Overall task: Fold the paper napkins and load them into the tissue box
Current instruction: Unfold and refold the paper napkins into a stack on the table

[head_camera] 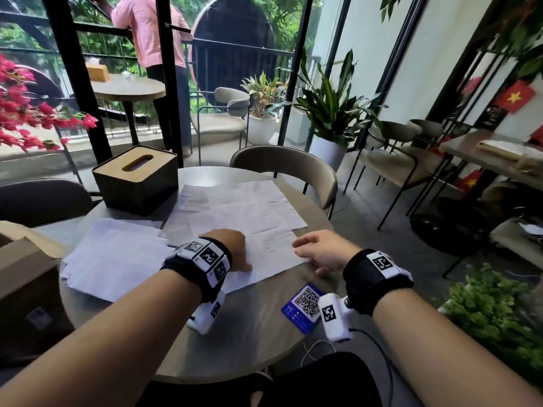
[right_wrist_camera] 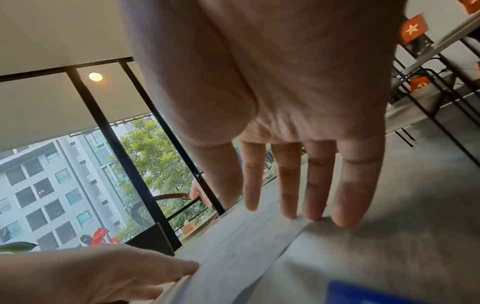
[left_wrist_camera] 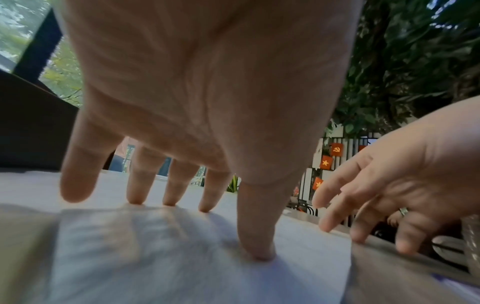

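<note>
Several white paper napkins [head_camera: 235, 212] lie unfolded and overlapping on the round grey table [head_camera: 249, 333]. A looser pile of napkins [head_camera: 117, 259] sits to the left. The dark tissue box [head_camera: 136, 180] with a wooden slotted lid stands at the table's back left. My left hand [head_camera: 232, 248] presses flat on the near napkin [left_wrist_camera: 182, 257], its fingertips [left_wrist_camera: 259, 255] down on the paper. My right hand [head_camera: 320, 248] hovers with straight fingers at the napkin's right edge [right_wrist_camera: 259, 236], its fingertips [right_wrist_camera: 314, 216] touching the corner. Neither hand holds anything.
A blue QR card [head_camera: 304, 306] lies near the table's front edge. A cardboard box [head_camera: 26, 274] sits at the left. A beige chair [head_camera: 293, 168] stands behind the table, with potted plants [head_camera: 332, 113] further back. A person in pink [head_camera: 152, 33] stands outside.
</note>
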`<action>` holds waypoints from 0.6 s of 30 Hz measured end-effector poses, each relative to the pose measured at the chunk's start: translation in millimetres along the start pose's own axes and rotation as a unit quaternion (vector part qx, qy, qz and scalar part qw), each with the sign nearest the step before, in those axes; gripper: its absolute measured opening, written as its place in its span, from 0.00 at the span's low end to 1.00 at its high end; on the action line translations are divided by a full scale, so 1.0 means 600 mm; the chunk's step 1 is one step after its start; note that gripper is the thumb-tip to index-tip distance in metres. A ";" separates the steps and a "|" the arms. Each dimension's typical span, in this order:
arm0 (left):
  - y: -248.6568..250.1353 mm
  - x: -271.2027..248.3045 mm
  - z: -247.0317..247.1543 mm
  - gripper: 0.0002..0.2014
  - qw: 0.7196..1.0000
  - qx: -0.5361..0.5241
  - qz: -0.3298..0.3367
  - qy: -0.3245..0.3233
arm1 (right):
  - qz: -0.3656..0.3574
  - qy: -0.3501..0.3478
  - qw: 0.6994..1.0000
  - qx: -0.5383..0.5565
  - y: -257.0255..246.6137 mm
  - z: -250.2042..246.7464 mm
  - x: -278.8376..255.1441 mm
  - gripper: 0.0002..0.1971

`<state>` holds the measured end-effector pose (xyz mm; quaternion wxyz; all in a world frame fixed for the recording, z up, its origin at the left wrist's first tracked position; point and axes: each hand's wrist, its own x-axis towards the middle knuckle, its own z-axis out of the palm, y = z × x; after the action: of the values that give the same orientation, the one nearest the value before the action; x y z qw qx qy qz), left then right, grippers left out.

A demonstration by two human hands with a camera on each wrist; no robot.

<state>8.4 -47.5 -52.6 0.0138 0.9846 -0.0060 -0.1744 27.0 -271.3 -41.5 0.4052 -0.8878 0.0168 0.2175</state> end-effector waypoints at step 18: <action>-0.008 -0.017 0.003 0.08 0.987 0.001 -0.017 0.160 | -0.077 -0.037 0.991 -0.099 -0.004 0.006 -0.021 0.21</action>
<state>-1.6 -42.6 -50.9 0.0111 0.9997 0.0126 -0.0151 14.7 -268.9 -36.8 0.3311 -0.9137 -0.0882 0.2186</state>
